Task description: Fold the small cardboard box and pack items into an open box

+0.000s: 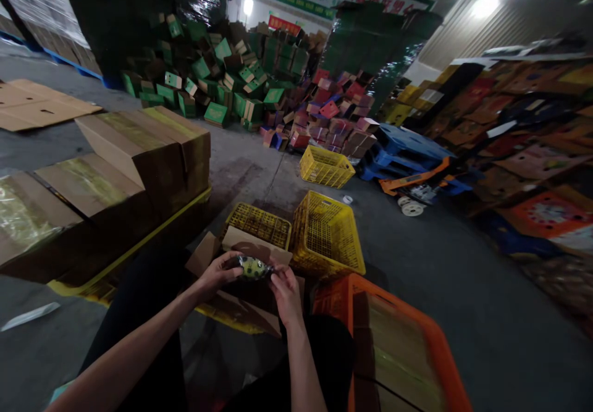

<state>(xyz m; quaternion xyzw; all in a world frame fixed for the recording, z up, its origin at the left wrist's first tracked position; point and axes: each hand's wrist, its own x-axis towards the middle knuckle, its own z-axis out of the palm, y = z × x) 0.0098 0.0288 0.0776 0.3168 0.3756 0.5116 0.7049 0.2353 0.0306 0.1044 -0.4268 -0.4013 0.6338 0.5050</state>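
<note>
Between my two hands is a small oval packet point(253, 268), yellow-green with dark spots and wrapped in shiny clear plastic. My left hand point(221, 274) grips its left end with thumb and fingers. At the other end, my right hand point(284, 285) pinches the wrapping. Both hands are above an open cardboard box point(259, 246) whose flaps stand out to the sides. The inside of the box is dark and partly hidden by my hands. What is inside the wrapping I cannot tell for sure.
Yellow crates point(327, 230) stand just beyond the box. An orange crate point(398, 304) with cartons is at my right, and taped cartons point(139, 152) are at my left. Farther off are heaped green boxes point(215, 114), blue pallets point(407, 146) and an orange pallet jack point(412, 183).
</note>
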